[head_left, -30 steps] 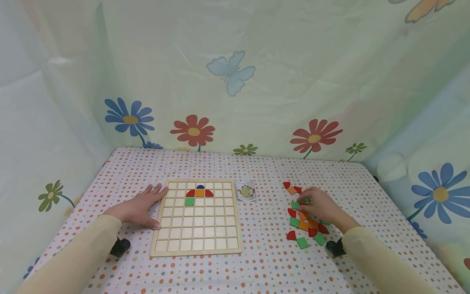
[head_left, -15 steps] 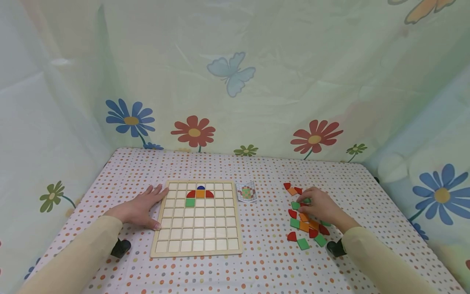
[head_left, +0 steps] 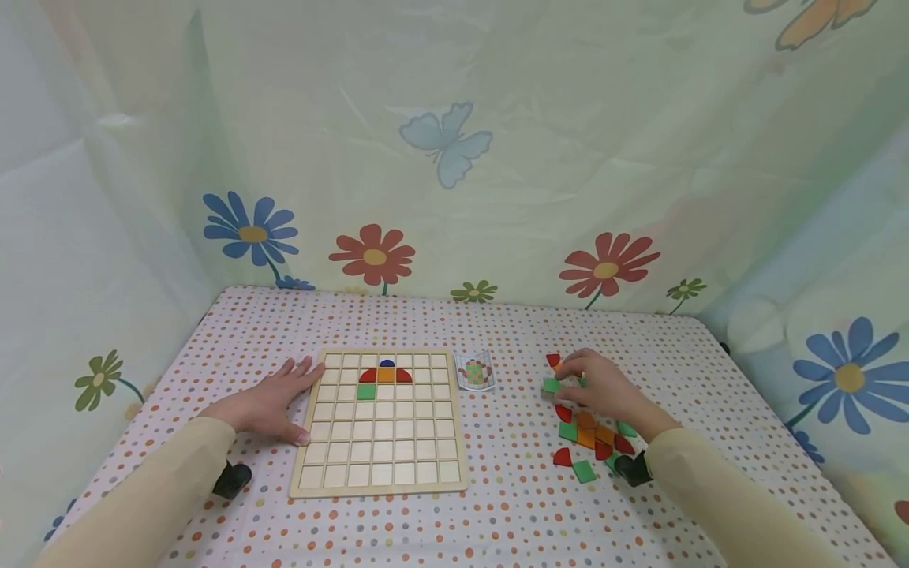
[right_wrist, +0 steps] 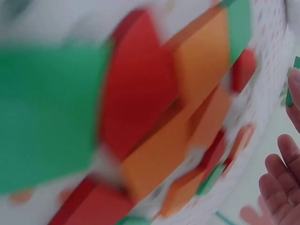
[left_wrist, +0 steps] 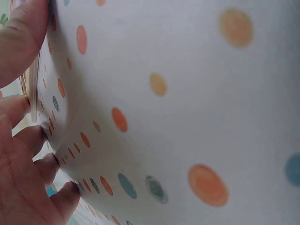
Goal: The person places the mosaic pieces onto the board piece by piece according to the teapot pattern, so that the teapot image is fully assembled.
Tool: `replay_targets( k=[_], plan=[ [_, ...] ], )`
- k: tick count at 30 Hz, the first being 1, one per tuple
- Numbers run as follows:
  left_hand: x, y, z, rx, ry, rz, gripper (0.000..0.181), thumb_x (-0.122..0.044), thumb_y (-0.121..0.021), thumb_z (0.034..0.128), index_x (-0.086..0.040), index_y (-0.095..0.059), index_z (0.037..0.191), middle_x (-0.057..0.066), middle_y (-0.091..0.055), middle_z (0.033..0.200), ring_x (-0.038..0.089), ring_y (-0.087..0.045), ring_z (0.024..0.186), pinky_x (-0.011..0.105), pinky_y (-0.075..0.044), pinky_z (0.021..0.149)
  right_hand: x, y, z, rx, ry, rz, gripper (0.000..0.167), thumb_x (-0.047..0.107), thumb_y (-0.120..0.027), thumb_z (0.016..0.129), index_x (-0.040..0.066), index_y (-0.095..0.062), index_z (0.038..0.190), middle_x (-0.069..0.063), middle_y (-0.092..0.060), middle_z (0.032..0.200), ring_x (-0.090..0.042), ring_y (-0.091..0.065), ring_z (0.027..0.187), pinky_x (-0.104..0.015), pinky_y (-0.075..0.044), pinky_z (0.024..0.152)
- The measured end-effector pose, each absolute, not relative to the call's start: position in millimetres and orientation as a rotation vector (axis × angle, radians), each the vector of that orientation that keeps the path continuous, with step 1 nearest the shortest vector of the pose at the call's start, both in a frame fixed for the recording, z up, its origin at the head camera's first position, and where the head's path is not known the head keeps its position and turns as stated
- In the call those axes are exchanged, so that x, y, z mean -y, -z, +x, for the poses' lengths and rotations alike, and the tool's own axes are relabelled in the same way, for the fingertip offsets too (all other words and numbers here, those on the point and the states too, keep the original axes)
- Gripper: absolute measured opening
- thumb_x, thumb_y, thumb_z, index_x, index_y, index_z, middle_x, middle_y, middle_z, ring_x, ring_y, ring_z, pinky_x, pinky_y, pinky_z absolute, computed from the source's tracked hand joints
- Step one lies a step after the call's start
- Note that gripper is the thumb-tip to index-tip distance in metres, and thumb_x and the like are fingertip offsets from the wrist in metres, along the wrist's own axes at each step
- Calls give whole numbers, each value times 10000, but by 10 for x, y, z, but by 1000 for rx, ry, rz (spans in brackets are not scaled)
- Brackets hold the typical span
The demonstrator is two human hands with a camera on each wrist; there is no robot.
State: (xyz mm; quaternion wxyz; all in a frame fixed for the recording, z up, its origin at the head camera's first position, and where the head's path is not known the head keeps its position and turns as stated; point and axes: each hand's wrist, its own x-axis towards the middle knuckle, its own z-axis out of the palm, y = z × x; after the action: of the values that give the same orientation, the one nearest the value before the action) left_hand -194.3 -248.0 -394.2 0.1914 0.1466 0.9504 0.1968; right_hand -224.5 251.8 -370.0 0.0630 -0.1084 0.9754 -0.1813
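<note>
My left hand (head_left: 266, 404) lies with spread fingers at the left edge of a wooden grid board (head_left: 383, 430), thumb and fingertips touching its frame. In the board's upper part sit a blue half-round piece (head_left: 387, 364), an orange square (head_left: 386, 375), two red quarter-round pieces (head_left: 368, 376) and a green square (head_left: 366, 391). My right hand (head_left: 604, 388) pinches a green square tile (head_left: 551, 385) between thumb and fingertips, held off the cloth; the right wrist view shows that tile (right_wrist: 289, 96) at its right edge. Below this hand lies a loose pile of red, orange and green tiles (head_left: 586, 438).
A small picture card (head_left: 474, 371) with a pot-like pattern lies just right of the board. The table has a dotted cloth (head_left: 497, 505). A printed curtain (head_left: 454, 221) rises behind and at both sides. Dark wrist devices (head_left: 233, 480) sit under the sleeves.
My right hand has lifted a green square tile from the pile and moved left and slightly away from me with it. My left hand and the board stay put.
</note>
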Motion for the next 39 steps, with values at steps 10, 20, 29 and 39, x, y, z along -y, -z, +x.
replay_targets(
  k=[10, 20, 29, 39],
  plan=[
    [2491, 3951, -1949, -2667, -549, 419, 1155, -317, -913, 726, -14, -240, 1614, 308, -120, 1677, 561, -50, 1537, 733, -175, 1198, -1995, 3669, -2307, -2912, 569, -438, 151, 134, -790, 896, 77, -770, 1034, -210, -595, 1312, -406, -569, 1223, -553, -523, 1012],
    [2504, 3947, -1952, -2669, -548, 422, 1158, -323, -914, 724, -9, -241, 1612, 310, -122, 1675, 563, -51, 1536, 734, -178, 1196, -1543, 3653, -2358, -2858, 626, -610, 156, 152, -797, 894, 92, -782, 1037, -171, -600, 1309, -354, -593, 1211, -496, -546, 979],
    [2497, 3946, -1946, -2672, -547, 409, 1160, -327, -916, 721, -12, -244, 1612, 308, -127, 1675, 563, -54, 1535, 737, -187, 1191, -1129, 3708, -2399, -2795, 692, -709, 158, 157, -813, 880, 82, -785, 1016, -142, -610, 1290, -305, -590, 1205, -455, -547, 981],
    [2476, 3966, -1948, -2676, -549, 386, 1160, -322, -917, 716, -32, -246, 1617, 289, -126, 1683, 550, -51, 1542, 735, -173, 1197, -696, 3763, -2437, -2759, 652, -725, 159, 146, -838, 845, 82, -794, 983, -107, -625, 1276, -266, -564, 1226, -427, -512, 1045]
  ],
)
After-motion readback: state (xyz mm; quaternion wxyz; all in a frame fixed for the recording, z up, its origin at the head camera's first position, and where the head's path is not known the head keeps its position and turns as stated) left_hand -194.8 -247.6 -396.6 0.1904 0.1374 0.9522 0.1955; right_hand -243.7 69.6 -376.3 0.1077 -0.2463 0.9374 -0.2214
